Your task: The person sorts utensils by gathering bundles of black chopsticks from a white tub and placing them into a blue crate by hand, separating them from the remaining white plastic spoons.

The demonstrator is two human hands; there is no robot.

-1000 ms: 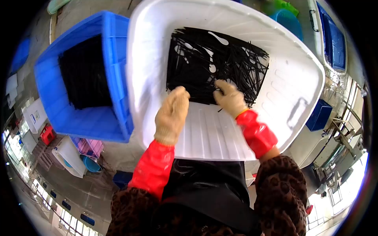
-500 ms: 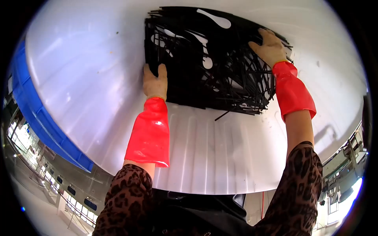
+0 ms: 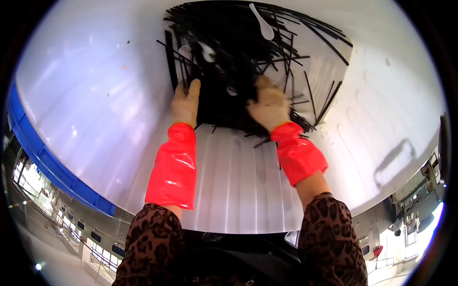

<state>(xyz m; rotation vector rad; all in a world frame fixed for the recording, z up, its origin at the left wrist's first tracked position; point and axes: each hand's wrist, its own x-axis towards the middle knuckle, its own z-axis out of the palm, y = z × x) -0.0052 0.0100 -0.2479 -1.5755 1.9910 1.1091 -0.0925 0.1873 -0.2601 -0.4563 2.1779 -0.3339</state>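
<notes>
Many black chopsticks [image 3: 217, 105] lie in a loose heap on the floor of a deep white plastic tub [image 3: 238, 190], with several white soup spoons among them. My left hand [image 3: 185, 105], in a tan and red rubber glove, rests at the heap's left edge, thumb apart from the fingers. Against the right side of the heap presses my right hand [image 3: 271, 104], gloved the same way and slightly blurred. Its thumb stands apart from the bent fingers, whose tips are partly lost among the sticks. One white spoon [image 3: 262, 23] lies on the sticks at the far side.
Stray chopsticks [image 3: 329, 102] lie scattered on the tub floor at the right. The tub's tall walls surround both forearms. Outside the left wall stands a blue plastic rim [image 3: 52, 162], and a dark apron [image 3: 238, 255] touches the near edge.
My right hand has swept left from the far right edge, pushing chopsticks into the heap and baring tub floor at the right. Some spoons have shifted. My left hand has barely moved.
</notes>
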